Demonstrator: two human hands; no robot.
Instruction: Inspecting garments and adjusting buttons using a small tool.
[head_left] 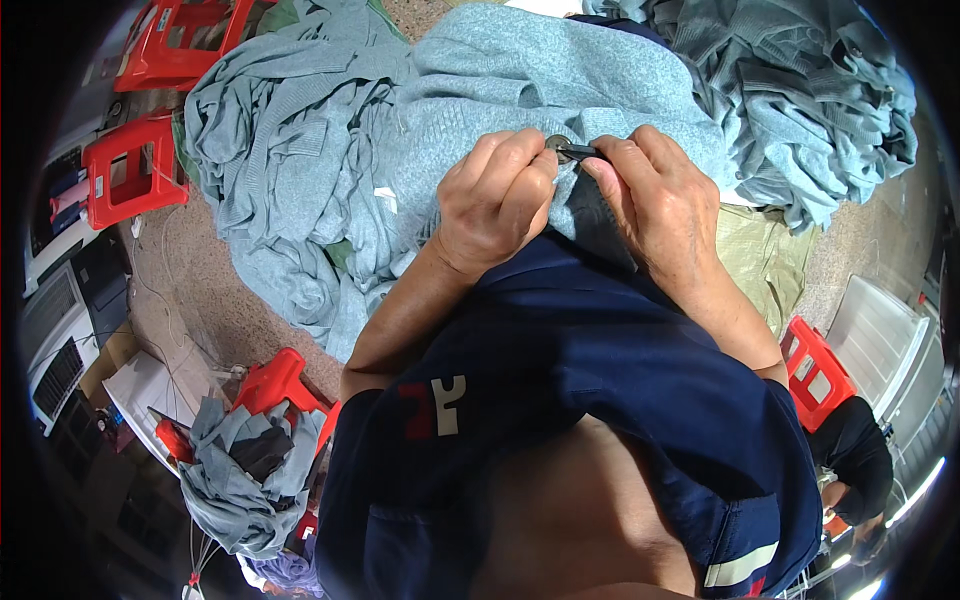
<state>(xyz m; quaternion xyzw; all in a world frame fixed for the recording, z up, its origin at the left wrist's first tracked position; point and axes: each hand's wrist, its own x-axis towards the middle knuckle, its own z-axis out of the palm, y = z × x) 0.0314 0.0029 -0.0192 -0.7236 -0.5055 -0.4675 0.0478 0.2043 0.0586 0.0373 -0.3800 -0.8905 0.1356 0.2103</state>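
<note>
A light blue-grey knitted garment [560, 60] lies spread before me, its near edge drawn up toward my body. My left hand [498, 195] is closed in a pinch on that edge. Right beside its fingertips shows a small round dark piece, like a button or ring [558, 146]. Between thumb and forefinger, my right hand [665, 200] grips a slim dark tool [580, 152] whose tip reaches the round piece; its exact kind cannot be made out. A dark grey strip of cloth [600, 225] hangs below the right thumb.
Crumpled grey-blue garments [290, 130] are heaped at left, with another pile [800, 100] at far right. Red plastic stools [135, 170] stand at left; one [815, 375] is at right. Grey cloth [250, 470] covers a stool at lower left. A person in black [855, 460] is at lower right.
</note>
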